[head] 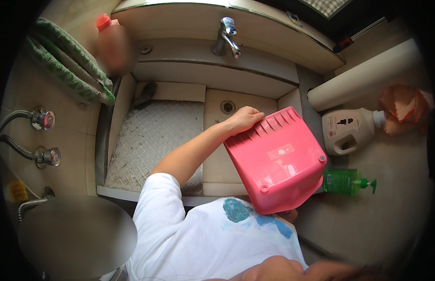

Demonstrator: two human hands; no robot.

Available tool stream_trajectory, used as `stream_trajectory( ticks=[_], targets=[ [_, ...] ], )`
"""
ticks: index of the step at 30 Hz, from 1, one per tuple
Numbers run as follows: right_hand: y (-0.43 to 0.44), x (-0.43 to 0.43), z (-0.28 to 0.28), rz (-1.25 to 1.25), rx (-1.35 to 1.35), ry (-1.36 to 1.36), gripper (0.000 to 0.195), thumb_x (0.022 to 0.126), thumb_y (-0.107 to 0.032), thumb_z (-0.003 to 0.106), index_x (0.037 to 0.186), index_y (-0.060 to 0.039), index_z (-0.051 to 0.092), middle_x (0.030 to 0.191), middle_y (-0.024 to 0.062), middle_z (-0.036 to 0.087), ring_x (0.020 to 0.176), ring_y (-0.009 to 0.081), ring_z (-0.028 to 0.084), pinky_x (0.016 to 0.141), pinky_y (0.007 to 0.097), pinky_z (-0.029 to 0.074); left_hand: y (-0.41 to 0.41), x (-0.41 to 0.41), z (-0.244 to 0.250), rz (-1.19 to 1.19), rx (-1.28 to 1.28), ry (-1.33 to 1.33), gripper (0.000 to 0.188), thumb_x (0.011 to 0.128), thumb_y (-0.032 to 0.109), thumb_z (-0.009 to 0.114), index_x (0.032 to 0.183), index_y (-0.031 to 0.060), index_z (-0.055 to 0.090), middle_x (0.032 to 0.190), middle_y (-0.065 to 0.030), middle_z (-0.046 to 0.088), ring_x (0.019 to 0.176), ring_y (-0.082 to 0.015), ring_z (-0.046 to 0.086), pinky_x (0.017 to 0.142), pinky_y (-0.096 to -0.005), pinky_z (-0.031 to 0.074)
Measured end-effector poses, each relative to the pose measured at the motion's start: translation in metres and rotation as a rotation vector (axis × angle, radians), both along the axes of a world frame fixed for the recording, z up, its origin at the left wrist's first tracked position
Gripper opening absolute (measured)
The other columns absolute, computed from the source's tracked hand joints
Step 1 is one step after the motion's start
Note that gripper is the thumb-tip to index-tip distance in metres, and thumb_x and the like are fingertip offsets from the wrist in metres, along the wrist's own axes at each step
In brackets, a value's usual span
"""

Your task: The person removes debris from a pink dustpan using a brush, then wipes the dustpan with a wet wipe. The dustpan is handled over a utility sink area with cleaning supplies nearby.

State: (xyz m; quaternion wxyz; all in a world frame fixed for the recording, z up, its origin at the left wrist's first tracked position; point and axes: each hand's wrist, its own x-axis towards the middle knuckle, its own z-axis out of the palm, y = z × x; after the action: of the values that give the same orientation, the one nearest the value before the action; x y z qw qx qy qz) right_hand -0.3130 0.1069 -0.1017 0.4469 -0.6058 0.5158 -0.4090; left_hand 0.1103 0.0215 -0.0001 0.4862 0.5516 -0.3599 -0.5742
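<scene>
A pink plastic bin (277, 158) is tilted on its side above the right part of a tiled sink (108, 140), its outer bottom with two small round feet turned up to the camera. My left hand (247, 120) grips the bin's ribbed far edge, fingers curled over it. Below the near edge, close to my shirt, only part of my right hand (289, 215) shows; it appears to support the bin, with most of its fingers hidden. Past my left hand lies the sink's round drain (228, 107). What the bin holds inside cannot be seen.
A chrome faucet (227, 38) stands behind the sink. A textured washing slab (161, 137) fills its left side, with a dark brush-like object (146, 94). Rightward are a detergent bottle (349, 130), a green pump bottle (344, 181) and a thick pipe (365, 75). A towel (73, 66) hangs left.
</scene>
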Motion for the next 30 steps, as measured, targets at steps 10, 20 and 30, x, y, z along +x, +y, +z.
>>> stream_trajectory(
  ticks=[10,20,30],
  targets=[
    [-0.004,0.019,0.032,-0.234,0.546,-0.503,0.027,0.084,-0.013,0.068,0.106,0.0009,0.064,0.096,0.0041,0.066,0.088,0.0106,0.060,0.075,0.0279,0.049,-0.002,-0.004,-0.007,-0.135,0.011,0.014,0.020,0.088,0.020,0.059,0.079,0.0024,0.063,0.071,-0.0005,0.061,0.062,-0.0074,0.053,0.058,-0.0228,0.043],
    [-0.022,0.002,0.061,0.191,0.048,0.507,0.042,0.080,-0.025,0.069,0.115,-0.0037,0.058,0.106,0.0178,0.066,0.103,0.0268,0.063,0.080,0.0341,0.049,-0.010,-0.046,-0.023,-0.208,0.055,0.109,0.020,0.090,0.018,0.055,0.083,0.0000,0.062,0.078,-0.0045,0.061,0.069,-0.0114,0.056,0.064,-0.0297,0.047],
    [-0.065,-0.025,0.107,0.087,0.255,0.468,0.020,0.084,0.003,0.057,0.104,0.0001,0.059,0.093,0.0072,0.065,0.084,0.0143,0.063,0.073,0.0271,0.052,-0.022,-0.069,-0.044,-0.213,0.083,0.081,0.023,0.086,0.017,0.058,0.092,-0.0042,0.064,0.085,-0.0121,0.064,0.076,-0.0189,0.060,0.069,-0.0352,0.048]
  ],
)
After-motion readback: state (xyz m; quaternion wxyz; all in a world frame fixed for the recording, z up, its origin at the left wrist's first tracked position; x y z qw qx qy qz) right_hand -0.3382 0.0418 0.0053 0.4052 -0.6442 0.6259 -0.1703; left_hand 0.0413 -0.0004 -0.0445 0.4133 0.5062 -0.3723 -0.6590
